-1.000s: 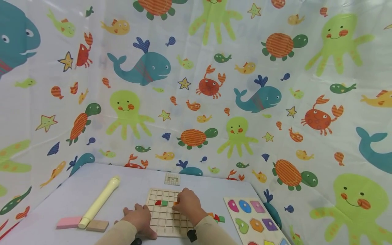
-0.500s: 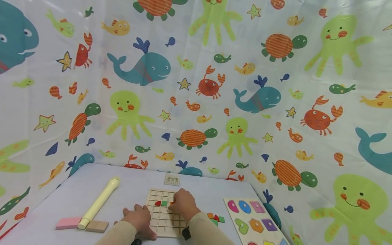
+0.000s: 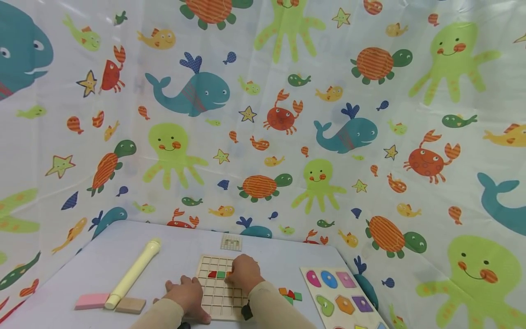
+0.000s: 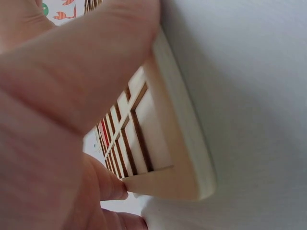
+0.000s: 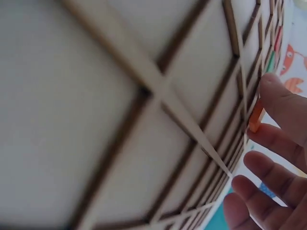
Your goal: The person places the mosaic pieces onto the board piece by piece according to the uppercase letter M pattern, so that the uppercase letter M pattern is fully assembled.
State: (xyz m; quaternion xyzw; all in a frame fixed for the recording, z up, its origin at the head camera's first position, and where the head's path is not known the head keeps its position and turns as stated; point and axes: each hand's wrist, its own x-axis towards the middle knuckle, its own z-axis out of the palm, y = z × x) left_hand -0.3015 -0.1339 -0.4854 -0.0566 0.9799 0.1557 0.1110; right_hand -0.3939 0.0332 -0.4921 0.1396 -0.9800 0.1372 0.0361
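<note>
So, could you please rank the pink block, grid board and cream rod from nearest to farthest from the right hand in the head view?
1. Grid board, beneath the right hand.
2. Cream rod, left of the board.
3. Pink block, farther left.

the person wears long sleeves in a plain pale beige, the left sleeve (image 3: pixel 159 315) and the right sleeve (image 3: pixel 277 307) matching in colour. each reaches to the wrist, where it ends in a plain edge. the left grip (image 3: pixel 186 294) and right grip (image 3: pixel 245 273) are bare hands, with fine creases across the finger joints and rounded fingertips. a small black piece (image 3: pixel 247 312) sits at the right wrist, another black piece (image 3: pixel 184 325) at the left, both too small to make out further.
</note>
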